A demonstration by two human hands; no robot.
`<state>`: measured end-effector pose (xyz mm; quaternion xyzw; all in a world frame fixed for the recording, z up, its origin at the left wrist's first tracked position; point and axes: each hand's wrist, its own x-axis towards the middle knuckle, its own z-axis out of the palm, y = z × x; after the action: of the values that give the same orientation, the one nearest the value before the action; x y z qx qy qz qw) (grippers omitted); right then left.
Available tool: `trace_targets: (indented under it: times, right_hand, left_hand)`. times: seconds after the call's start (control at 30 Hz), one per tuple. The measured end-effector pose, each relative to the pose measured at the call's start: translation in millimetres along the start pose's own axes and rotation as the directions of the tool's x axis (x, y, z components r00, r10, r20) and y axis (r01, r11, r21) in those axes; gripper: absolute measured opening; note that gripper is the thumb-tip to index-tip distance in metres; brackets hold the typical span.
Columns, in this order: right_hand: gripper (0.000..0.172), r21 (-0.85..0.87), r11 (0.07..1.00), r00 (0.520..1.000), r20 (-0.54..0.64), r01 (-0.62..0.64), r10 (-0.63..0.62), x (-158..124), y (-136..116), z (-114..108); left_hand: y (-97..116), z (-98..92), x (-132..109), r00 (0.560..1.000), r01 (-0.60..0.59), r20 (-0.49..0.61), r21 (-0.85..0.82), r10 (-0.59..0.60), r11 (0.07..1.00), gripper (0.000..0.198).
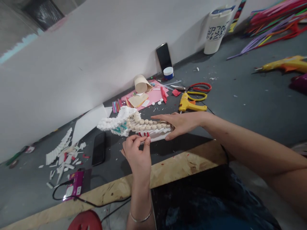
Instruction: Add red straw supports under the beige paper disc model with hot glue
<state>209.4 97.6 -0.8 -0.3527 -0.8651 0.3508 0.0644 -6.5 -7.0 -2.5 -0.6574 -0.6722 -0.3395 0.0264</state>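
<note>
A handmade craft model (153, 127) lies on the dark table, with rows of beige rolled pieces, white slanted strips and a fluffy white part (117, 119) with teal strips at its left end. My left hand (137, 151) is closed in a pinch at the model's near edge, thumb and forefinger on a small red piece (148, 134). More red shows along that edge beside the fingertips. Around the model's right end is my right hand (183, 124), fingers stretched over the far side and thumb on the near side. Its palm hides that end.
Beyond the right hand lie a yellow glue gun (189, 103) and scissors (200, 87). Left are a black phone (98, 148), white scraps (68, 159) and a purple power block (76, 183) with a cable. Pink paper (157, 92), a cardboard tube (141, 84) and a white container (214, 35) stand farther back.
</note>
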Motion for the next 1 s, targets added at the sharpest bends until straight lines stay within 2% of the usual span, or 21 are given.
trace_targets:
  times: [0.37,0.53,1.0]
  right_hand:
    - [0.106,0.001,1.000,0.999,0.029,-0.015,0.015,-0.9,-0.7,-1.7]
    - [0.106,0.000,1.000,1.000,0.004,0.023,-0.023,0.3,0.5,-0.7]
    - [0.107,0.005,0.999,0.999,-0.002,0.032,-0.032,2.8,6.3,3.9]
  left_hand:
    - [-3.0,1.5,1.2,0.999,0.039,0.026,-0.077,-0.037,0.996,0.007]
    - [-3.8,2.4,1.8,0.999,0.043,0.030,-0.067,-0.041,0.997,0.007]
    - [-4.9,2.6,1.8,0.999,0.044,0.029,-0.110,-0.041,0.993,0.011]
